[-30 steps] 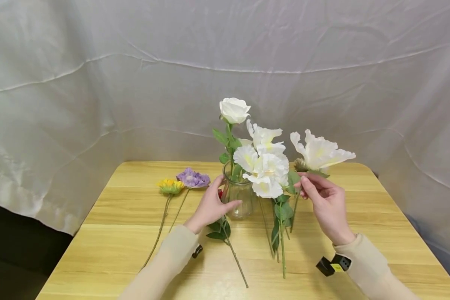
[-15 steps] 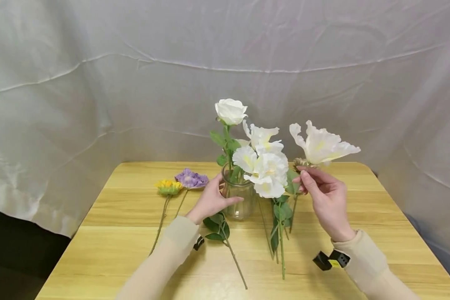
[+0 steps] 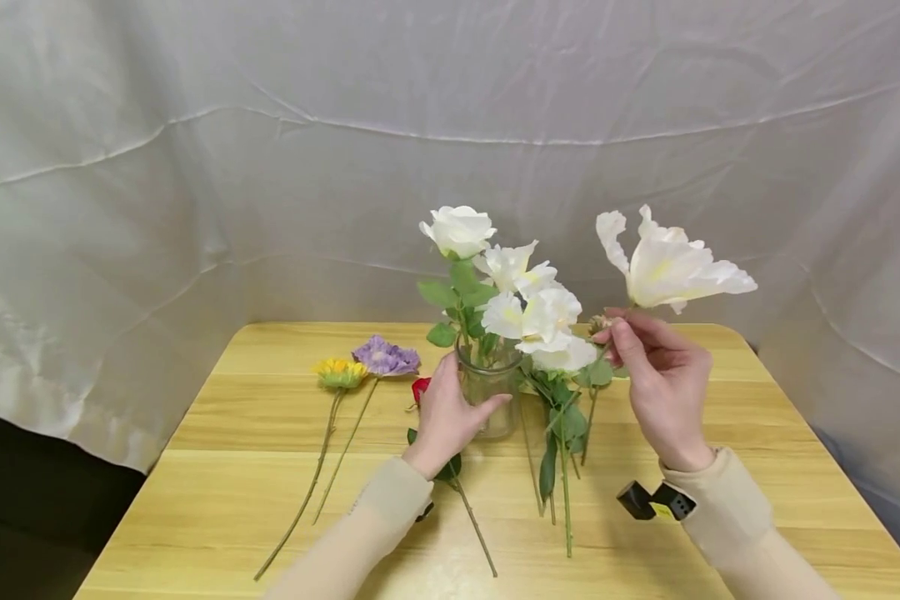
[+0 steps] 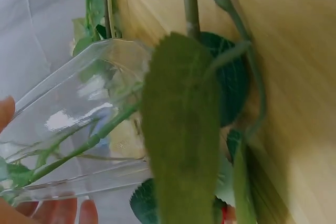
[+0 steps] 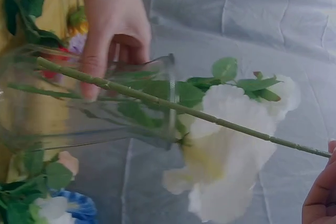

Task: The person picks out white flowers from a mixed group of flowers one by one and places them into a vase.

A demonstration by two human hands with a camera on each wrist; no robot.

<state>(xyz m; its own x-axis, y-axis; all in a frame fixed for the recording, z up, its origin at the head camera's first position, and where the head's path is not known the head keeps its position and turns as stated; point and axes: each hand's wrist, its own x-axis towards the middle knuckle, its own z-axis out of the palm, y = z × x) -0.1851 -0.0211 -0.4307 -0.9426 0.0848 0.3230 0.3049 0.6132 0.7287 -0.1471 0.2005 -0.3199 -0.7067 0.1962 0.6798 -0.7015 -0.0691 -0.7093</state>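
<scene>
My left hand (image 3: 450, 417) grips the clear glass vase (image 3: 495, 387), its thumb across the near side and its fingers round the left. Out of the vase rise a white rose (image 3: 459, 232) and a ruffled white flower (image 3: 506, 265). My right hand (image 3: 663, 387) pinches the stem of another large white flower (image 3: 671, 271), right of the vase and above the table. In the right wrist view that flower's green stem (image 5: 215, 121) slants across in front of the vase, outside it as far as I can tell. Its fingertips are partly hidden in that view.
Yellow (image 3: 341, 372) and purple (image 3: 385, 357) flowers lie on the wooden table (image 3: 217, 500) at left. A red flower (image 3: 420, 389) lies partly behind my left hand. Several stems (image 3: 567, 508) lie right of the vase. A grey curtain (image 3: 345, 192) hangs behind.
My right hand has lifted the white flower up and slightly right. My left hand and the vase have shifted right, and the flowers in it have turned, uncovering the red flower.
</scene>
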